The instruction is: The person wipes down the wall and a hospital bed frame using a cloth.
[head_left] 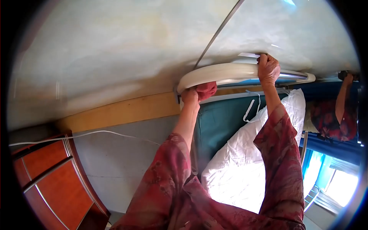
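Observation:
My left hand is closed on a red cloth, just under the left curve of a cream, rounded bed-end rail. Farther right, my right hand wraps over the top of the same rail, its fingertips partly hidden behind it. A thin white strip shows beside those fingers, against the marbled surface. Below the rail lies a teal mattress, partly covered by a white quilt with loose ties.
At the right, another person in a dark floral top raises an arm toward a dark object. An orange-red wardrobe stands at lower left, with a white cable above it. A bright window is at lower right.

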`<state>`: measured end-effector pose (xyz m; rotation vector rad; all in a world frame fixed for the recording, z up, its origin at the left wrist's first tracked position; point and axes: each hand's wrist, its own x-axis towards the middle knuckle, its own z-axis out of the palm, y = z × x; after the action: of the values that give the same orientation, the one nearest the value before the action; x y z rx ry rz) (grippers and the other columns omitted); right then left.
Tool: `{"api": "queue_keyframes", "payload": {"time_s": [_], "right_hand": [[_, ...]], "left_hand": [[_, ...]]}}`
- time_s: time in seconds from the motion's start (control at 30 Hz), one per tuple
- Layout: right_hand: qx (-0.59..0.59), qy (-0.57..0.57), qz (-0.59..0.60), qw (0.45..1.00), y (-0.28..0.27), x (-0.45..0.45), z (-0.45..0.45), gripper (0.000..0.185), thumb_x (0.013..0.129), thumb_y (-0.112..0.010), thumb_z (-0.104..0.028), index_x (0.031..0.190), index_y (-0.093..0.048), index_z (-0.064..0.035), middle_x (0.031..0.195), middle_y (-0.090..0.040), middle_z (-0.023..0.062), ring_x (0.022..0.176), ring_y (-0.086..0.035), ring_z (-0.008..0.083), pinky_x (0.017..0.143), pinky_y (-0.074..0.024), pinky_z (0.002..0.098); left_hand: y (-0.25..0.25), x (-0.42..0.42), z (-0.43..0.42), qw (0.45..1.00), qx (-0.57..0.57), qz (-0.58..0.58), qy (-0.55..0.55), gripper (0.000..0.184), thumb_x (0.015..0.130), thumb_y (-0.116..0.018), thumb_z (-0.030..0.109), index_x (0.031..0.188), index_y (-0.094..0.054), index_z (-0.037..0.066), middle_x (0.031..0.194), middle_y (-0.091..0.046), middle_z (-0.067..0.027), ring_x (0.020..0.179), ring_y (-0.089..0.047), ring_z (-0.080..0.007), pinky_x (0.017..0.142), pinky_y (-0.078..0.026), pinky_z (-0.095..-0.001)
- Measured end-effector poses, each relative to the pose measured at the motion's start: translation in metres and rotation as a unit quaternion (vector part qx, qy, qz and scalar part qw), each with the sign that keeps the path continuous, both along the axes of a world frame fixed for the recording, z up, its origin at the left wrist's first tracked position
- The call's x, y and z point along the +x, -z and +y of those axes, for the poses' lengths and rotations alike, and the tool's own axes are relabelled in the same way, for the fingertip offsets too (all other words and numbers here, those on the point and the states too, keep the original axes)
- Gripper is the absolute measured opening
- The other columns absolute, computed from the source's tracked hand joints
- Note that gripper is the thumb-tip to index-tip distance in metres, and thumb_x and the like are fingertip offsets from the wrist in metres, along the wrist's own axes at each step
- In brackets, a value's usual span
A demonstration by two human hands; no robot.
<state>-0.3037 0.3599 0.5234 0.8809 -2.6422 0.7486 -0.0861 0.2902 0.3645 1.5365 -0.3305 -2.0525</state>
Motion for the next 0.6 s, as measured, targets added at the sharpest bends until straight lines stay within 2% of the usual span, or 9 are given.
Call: {"api": "queue_keyframes", "payload": {"time_s": [0.1,0.13,0.2,0.23,0.3,0.37,0.5,0.53,0.6], "right_hand": [[-0.010,-0.004,-0.021,1.000,-0.002,-0.001,0.001,0.034,0.078,-0.049,-0.034,0.072,-0.072,-0.0092,0.079,-0.065,0.0215,0.076,-0.062,0.0432,0.072,-0.0496,0.0451],[-0.016,-0.006,-0.030,0.999,-0.002,-0.002,0.001,0.034,0.078,-0.049,-0.034,0.072,-0.072,-0.0094,0.078,-0.065,0.0211,0.076,-0.062,0.0431,0.072,-0.0496,0.0449],[-0.023,-0.012,-0.040,0.999,-0.001,0.000,-0.001,0.033,0.077,-0.049,-0.033,0.071,-0.072,-0.0096,0.078,-0.065,0.0207,0.076,-0.062,0.0430,0.072,-0.0497,0.0447],[-0.022,-0.007,-0.036,0.999,-0.002,-0.001,-0.001,0.033,0.077,-0.049,-0.034,0.072,-0.072,-0.0099,0.079,-0.065,0.0205,0.076,-0.062,0.0428,0.072,-0.0496,0.0444],[-0.020,0.001,-0.034,0.999,-0.001,-0.004,-0.001,0.033,0.077,-0.049,-0.034,0.073,-0.072,-0.0102,0.079,-0.066,0.0202,0.076,-0.062,0.0427,0.072,-0.0496,0.0442],[0.019,-0.007,0.028,0.999,0.004,-0.009,0.001,0.034,0.077,-0.048,-0.035,0.074,-0.073,-0.0109,0.080,-0.066,0.0200,0.077,-0.062,0.0423,0.073,-0.0495,0.0441],[0.007,-0.004,-0.018,1.000,-0.001,-0.006,0.000,0.036,0.078,-0.047,-0.035,0.075,-0.073,-0.0109,0.082,-0.066,0.0203,0.078,-0.062,0.0425,0.075,-0.0494,0.0450],[0.007,-0.004,-0.017,1.000,-0.001,-0.005,-0.002,0.036,0.078,-0.047,-0.035,0.075,-0.073,-0.0109,0.082,-0.066,0.0203,0.078,-0.062,0.0425,0.075,-0.0494,0.0450],[-0.003,0.002,-0.012,1.000,0.000,-0.005,-0.001,0.036,0.078,-0.046,-0.036,0.074,-0.073,-0.0111,0.081,-0.066,0.0205,0.078,-0.062,0.0429,0.075,-0.0495,0.0452]], "left_hand": [[0.048,0.011,0.007,0.960,-0.275,0.008,0.047,0.029,0.081,-0.057,0.014,0.107,-0.065,0.001,0.101,-0.069,-0.0128,0.084,-0.067,-0.0284,0.073,-0.051,-0.0377],[0.054,0.021,0.009,0.962,-0.271,0.004,0.047,0.029,0.081,-0.057,0.014,0.107,-0.065,0.001,0.101,-0.069,-0.0128,0.084,-0.067,-0.0284,0.073,-0.051,-0.0377],[0.037,0.048,0.000,0.795,-0.374,-0.347,0.328,0.027,0.078,-0.059,0.020,0.098,-0.068,0.005,0.088,-0.069,-0.0179,0.079,-0.067,-0.0354,0.070,-0.050,-0.0429],[0.043,0.057,-0.001,0.832,-0.364,-0.319,0.270,0.019,0.084,-0.058,0.017,0.085,-0.071,0.003,0.081,-0.070,-0.0035,0.081,-0.064,-0.0145,0.073,-0.049,-0.0322],[0.017,0.085,-0.002,0.883,-0.357,-0.230,0.198,0.019,0.087,-0.060,0.018,0.090,-0.070,0.002,0.083,-0.068,-0.0028,0.080,-0.060,-0.0104,0.073,-0.048,-0.0292],[-0.088,0.102,-0.005,0.899,-0.401,-0.134,0.111,0.022,0.087,-0.065,0.018,0.101,-0.065,0.001,0.090,-0.066,-0.0038,0.084,-0.058,-0.0101,0.074,-0.048,-0.0263],[-0.192,0.066,-0.057,0.600,-0.790,-0.069,-0.104,0.033,0.075,-0.077,0.003,0.102,-0.059,0.002,0.084,-0.064,-0.0080,0.080,-0.062,-0.0166,0.070,-0.051,-0.0283],[-0.204,0.057,-0.083,0.418,-0.887,-0.172,-0.094,0.023,0.074,-0.076,0.004,0.094,-0.064,0.005,0.084,-0.061,-0.0034,0.074,-0.062,-0.0184,0.067,-0.052,-0.0281],[-0.207,0.040,-0.099,0.204,-0.936,-0.268,-0.106,0.025,0.069,-0.078,0.006,0.092,-0.068,0.010,0.085,-0.061,-0.0025,0.071,-0.061,-0.0189,0.065,-0.053,-0.0280]]}}
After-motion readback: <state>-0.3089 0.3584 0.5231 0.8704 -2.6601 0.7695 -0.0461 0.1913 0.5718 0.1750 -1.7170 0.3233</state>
